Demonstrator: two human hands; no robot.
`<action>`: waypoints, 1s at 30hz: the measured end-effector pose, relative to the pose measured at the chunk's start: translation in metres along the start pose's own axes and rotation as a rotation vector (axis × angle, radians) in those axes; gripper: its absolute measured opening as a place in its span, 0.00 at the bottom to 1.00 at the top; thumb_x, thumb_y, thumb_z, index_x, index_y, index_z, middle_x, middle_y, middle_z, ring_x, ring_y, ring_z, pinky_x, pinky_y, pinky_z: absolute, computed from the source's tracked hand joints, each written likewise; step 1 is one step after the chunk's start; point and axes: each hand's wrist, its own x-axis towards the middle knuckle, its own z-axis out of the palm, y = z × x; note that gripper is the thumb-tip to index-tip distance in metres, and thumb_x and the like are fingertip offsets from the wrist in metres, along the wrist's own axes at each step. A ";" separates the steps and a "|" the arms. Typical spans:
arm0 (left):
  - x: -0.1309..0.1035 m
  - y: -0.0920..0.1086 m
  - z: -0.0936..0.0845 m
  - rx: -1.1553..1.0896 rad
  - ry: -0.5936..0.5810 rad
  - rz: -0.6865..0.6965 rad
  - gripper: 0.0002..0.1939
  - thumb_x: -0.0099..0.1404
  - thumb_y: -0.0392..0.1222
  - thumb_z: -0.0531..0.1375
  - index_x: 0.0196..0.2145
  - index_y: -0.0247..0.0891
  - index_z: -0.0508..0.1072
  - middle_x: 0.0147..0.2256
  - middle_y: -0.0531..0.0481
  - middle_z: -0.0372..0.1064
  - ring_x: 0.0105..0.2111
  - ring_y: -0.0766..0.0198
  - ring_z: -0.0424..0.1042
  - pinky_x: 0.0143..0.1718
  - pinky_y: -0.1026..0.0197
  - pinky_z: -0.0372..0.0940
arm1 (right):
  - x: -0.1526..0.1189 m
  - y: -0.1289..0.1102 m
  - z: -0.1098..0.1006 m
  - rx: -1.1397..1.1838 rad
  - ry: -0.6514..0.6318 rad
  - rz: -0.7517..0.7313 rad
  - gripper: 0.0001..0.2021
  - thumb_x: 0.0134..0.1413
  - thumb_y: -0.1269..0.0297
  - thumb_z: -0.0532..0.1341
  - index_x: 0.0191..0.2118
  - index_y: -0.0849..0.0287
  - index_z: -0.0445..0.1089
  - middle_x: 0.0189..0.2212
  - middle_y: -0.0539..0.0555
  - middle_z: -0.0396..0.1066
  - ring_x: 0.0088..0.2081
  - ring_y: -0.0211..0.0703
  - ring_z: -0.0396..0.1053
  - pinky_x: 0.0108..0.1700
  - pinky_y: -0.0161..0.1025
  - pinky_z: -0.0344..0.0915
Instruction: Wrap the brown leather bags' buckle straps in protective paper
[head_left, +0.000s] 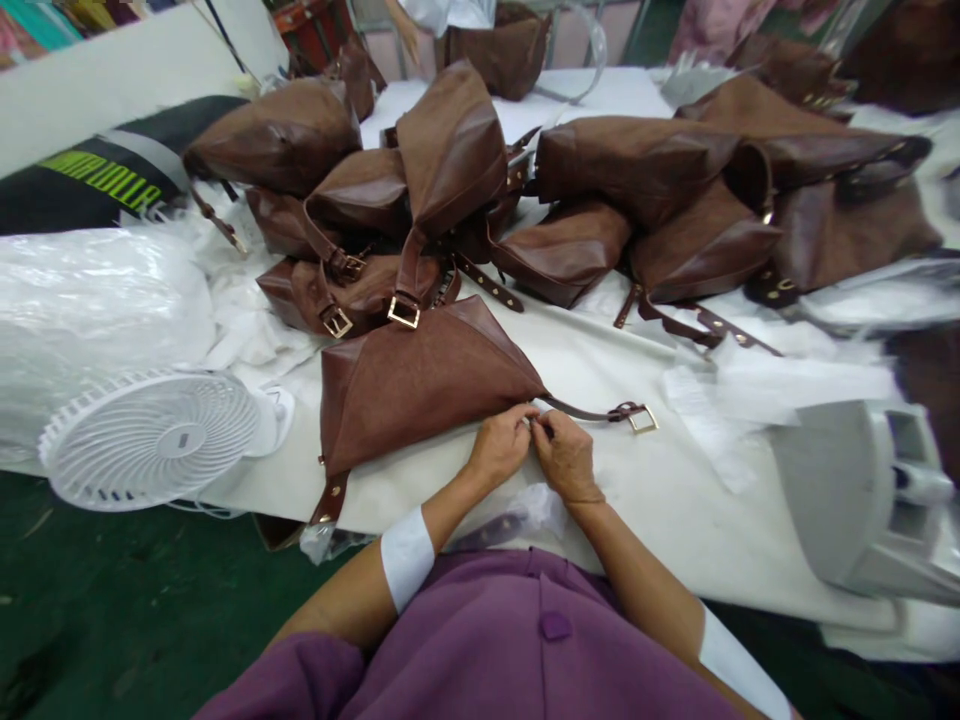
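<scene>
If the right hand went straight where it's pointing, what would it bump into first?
The right hand would probably bump the nearest brown bag first, near its right corner. The left hand is so close that it might get brushed sooner; depth is unclear there.

A bag (435,380) lies on the table (675,530), just in front of a heap of other bags (630,165). The left hand (499,448) and right hand (565,458) are side by side at the bag's near right corner, where a strap (581,409) runs out rightward. A fan (154,440) stands left of the bag, plastic (97,310) behind the fan. On the right sits a device (840,510), with paper (799,385) between it and the heap.
</scene>
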 end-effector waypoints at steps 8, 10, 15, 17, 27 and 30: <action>0.004 0.012 -0.009 0.239 -0.102 0.060 0.13 0.51 0.28 0.60 0.33 0.43 0.72 0.18 0.54 0.59 0.27 0.60 0.66 0.31 0.65 0.58 | 0.003 0.004 -0.008 0.041 -0.077 0.090 0.06 0.55 0.65 0.54 0.31 0.59 0.66 0.26 0.54 0.68 0.29 0.43 0.64 0.33 0.37 0.56; -0.006 0.010 -0.011 0.096 -0.037 0.048 0.17 0.53 0.30 0.58 0.41 0.44 0.71 0.22 0.53 0.65 0.25 0.63 0.66 0.29 0.66 0.58 | 0.008 0.006 -0.013 0.131 -0.123 0.168 0.06 0.52 0.64 0.57 0.34 0.60 0.68 0.24 0.51 0.68 0.27 0.42 0.64 0.32 0.37 0.57; -0.028 -0.008 -0.006 -0.332 0.139 -0.260 0.14 0.56 0.35 0.52 0.42 0.37 0.66 0.28 0.52 0.69 0.12 0.74 0.53 0.14 0.68 0.47 | 0.014 0.006 -0.018 0.441 -0.251 0.386 0.09 0.47 0.62 0.59 0.34 0.59 0.72 0.18 0.48 0.64 0.20 0.37 0.58 0.25 0.35 0.53; -0.027 -0.014 -0.003 -0.476 0.133 -0.359 0.15 0.54 0.36 0.53 0.42 0.36 0.65 0.29 0.52 0.69 0.11 0.75 0.52 0.12 0.68 0.43 | 0.015 0.003 -0.017 0.646 -0.302 0.521 0.08 0.46 0.61 0.60 0.30 0.60 0.71 0.16 0.46 0.60 0.17 0.34 0.52 0.20 0.33 0.47; 0.000 -0.014 0.015 -0.791 0.052 -0.500 0.06 0.53 0.34 0.57 0.32 0.34 0.65 0.21 0.56 0.62 0.11 0.78 0.50 0.13 0.69 0.40 | 0.020 -0.004 -0.020 1.031 -0.490 0.758 0.11 0.39 0.60 0.64 0.24 0.60 0.62 0.16 0.43 0.56 0.14 0.27 0.49 0.14 0.29 0.43; 0.003 -0.012 0.021 -0.814 0.081 -0.454 0.08 0.52 0.36 0.61 0.29 0.34 0.65 0.21 0.56 0.61 0.11 0.78 0.50 0.14 0.69 0.40 | 0.020 -0.003 -0.020 1.065 -0.477 0.780 0.11 0.39 0.60 0.64 0.25 0.60 0.63 0.16 0.43 0.58 0.14 0.27 0.50 0.14 0.29 0.43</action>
